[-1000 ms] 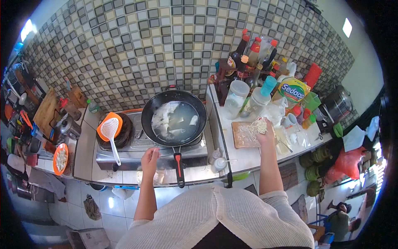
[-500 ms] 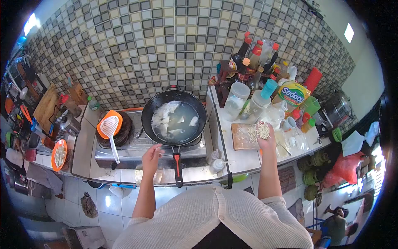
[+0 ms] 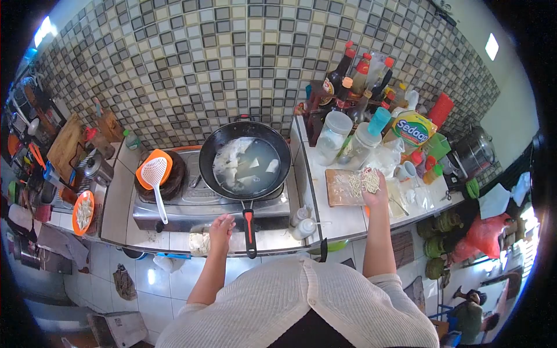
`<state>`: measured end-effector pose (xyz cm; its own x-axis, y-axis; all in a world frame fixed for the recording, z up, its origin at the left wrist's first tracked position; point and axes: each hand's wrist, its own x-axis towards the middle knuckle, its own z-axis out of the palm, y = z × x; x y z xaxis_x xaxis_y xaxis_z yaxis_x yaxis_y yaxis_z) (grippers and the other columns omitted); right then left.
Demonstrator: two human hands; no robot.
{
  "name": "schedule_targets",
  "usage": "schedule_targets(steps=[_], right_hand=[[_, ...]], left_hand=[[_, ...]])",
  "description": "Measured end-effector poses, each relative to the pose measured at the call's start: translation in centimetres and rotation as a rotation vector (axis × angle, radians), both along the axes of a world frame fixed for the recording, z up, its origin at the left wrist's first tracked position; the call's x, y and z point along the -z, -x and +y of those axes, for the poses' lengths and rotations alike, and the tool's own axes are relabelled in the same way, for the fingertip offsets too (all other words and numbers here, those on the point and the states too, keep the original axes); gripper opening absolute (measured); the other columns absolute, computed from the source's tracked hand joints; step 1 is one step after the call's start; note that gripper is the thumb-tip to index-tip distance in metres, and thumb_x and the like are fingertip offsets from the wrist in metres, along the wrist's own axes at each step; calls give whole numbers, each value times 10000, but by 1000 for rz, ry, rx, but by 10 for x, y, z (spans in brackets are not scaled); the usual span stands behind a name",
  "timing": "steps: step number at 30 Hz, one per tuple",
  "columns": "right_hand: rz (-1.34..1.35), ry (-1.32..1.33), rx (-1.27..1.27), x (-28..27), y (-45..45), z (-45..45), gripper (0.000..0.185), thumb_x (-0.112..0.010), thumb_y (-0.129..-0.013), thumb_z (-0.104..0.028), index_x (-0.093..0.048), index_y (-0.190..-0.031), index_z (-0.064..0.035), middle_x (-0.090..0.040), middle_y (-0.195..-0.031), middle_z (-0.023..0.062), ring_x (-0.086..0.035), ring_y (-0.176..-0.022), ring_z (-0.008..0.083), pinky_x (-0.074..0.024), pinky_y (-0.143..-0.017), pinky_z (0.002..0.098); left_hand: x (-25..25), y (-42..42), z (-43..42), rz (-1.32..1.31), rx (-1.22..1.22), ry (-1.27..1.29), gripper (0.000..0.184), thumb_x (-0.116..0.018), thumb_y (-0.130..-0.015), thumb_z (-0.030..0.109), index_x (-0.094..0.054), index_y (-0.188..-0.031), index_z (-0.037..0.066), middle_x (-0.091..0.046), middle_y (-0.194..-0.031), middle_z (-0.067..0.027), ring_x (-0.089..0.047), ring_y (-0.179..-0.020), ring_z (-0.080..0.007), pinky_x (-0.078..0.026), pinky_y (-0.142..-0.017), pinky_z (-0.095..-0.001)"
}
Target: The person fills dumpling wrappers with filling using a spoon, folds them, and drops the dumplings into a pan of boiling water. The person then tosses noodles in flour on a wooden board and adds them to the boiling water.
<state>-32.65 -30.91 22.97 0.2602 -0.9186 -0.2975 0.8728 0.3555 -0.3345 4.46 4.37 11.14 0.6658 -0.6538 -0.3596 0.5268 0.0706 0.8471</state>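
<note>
My right hand (image 3: 377, 190) holds a bundle of pale noodle-like strands (image 3: 366, 181) over the right part of a wooden board (image 3: 342, 200). More pale shreds lie on the board. My left hand (image 3: 221, 232), fingers loosely curled and partly apart with nothing in them, is near the counter's front edge, left of the black pan's handle (image 3: 249, 232). The black pan (image 3: 209, 180) sits on the stove, with cloudy liquid and white pieces (image 3: 235, 151) in it. A white slotted ladle (image 3: 154, 174) rests on an orange dish (image 3: 166, 158) over the left burner.
Glass jars (image 3: 333, 136), sauce bottles (image 3: 339, 72) and a yellow Sedaap pack (image 3: 413, 129) stand behind the board. White squeeze bottles (image 3: 304, 229) are beside the stove. An orange plate (image 3: 76, 217) of white pieces lies at left. Another person (image 3: 469, 316) is at the lower right.
My left hand has moved down and slightly right, away from the stove. My right hand has lifted the strands slightly, and their bundle has shifted on the board.
</note>
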Motion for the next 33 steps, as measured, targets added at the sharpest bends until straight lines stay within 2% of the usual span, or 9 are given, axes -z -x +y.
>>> schedule_targets(steps=[4,7,9,12,16,18,21,24,33], right_hand=[[19,11,-24,1,1,-1,170,-610,-898,-129,-607,-1035,-29,-656,-1007,130,-635,-942,268,-554,-852,393],[27,39,-36,3,2,-1,158,-603,-901,-136,-610,-1024,-37,-656,-1001,128,-634,-943,269,-554,-845,393],[37,5,-15,-1,1,2,148,-605,-899,-134,-612,-1013,-40,-656,-994,127,-631,-940,269,-553,-844,395],[35,-6,-13,-6,1,8,122,-610,-892,-119,-602,-986,-43,-647,-957,116,-639,-908,273,-556,-819,424],[81,92,-42,-9,-17,23,126,-610,-895,-118,-589,-991,-41,-645,-951,110,-642,-900,263,-565,-805,406],[48,0,-78,-9,-30,27,120,-610,-898,-122,-582,-985,-44,-645,-947,95,-645,-886,244,-572,-784,389],[114,34,-148,6,-47,26,113,-621,-891,-125,-584,-968,-50,-650,-924,87,-649,-859,232,-576,-759,374],[31,-29,-249,15,-57,19,117,-607,-897,-111,-584,-984,-36,-648,-919,110,-647,-868,263,-567,-773,406],[49,50,-169,8,-54,15,132,-604,-899,-109,-583,-1007,-38,-650,-932,99,-645,-884,248,-559,-776,385]], left_hand=[[11,7,-5,13,-3,-89,198,-709,-882,274,-611,-969,126,-661,-836,9,-555,-667,-49,-369,-538,-181],[15,14,-7,49,26,-124,222,-691,-893,337,-621,-915,128,-590,-730,41,-525,-623,-65,-364,-528,-191],[19,16,-8,250,-11,-175,315,-629,-916,444,-626,-901,129,-492,-651,64,-492,-587,-85,-359,-524,-214],[30,13,-7,365,-12,-146,399,-543,-935,532,-634,-918,144,-441,-622,62,-487,-578,-103,-354,-523,-243],[32,8,-4,408,-15,-121,418,-482,-953,555,-637,-947,167,-452,-630,61,-481,-579,-109,-353,-531,-260],[29,6,-5,406,-18,-62,364,-485,-957,519,-623,-991,183,-439,-658,61,-470,-595,-123,-347,-544,-252],[29,2,-9,445,-42,-64,335,-482,-961,497,-618,-1007,194,-442,-677,64,-461,-615,-126,-343,-549,-250],[32,-1,-9,454,-41,-45,377,-461,-968,523,-617,-1030,185,-462,-691,55,-466,-618,-123,-348,-563,-259],[27,-7,7,448,-64,4,376,-478,-962,518,-602,-1072,181,-475,-689,54,-497,-615,-126,-365,-551,-260]])
